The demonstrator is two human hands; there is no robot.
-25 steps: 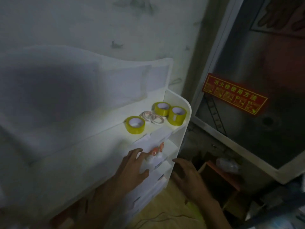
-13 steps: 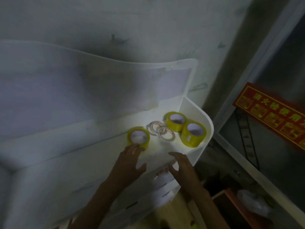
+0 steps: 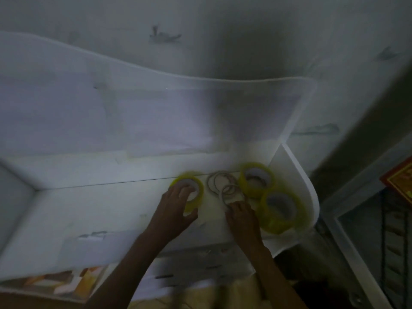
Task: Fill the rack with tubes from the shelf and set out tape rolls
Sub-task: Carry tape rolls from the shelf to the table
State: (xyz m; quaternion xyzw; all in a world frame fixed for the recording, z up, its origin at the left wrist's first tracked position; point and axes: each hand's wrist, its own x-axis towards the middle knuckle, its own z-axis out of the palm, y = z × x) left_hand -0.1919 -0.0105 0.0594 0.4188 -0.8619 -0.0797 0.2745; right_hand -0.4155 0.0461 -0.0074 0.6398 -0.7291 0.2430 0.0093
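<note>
Three yellow tape rolls: left hand (image 3: 176,206) grips leftmost roll (image 3: 193,192).

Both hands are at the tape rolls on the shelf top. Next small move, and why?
Probably lift the left yellow roll off the white shelf top: the left hand already grips it, fingers in its core, thumb under its near rim. The right hand only touches the thin clear rolls, so it likely closes next.

Head view, looking down, close over shelf top (image 3: 111,210)
</note>
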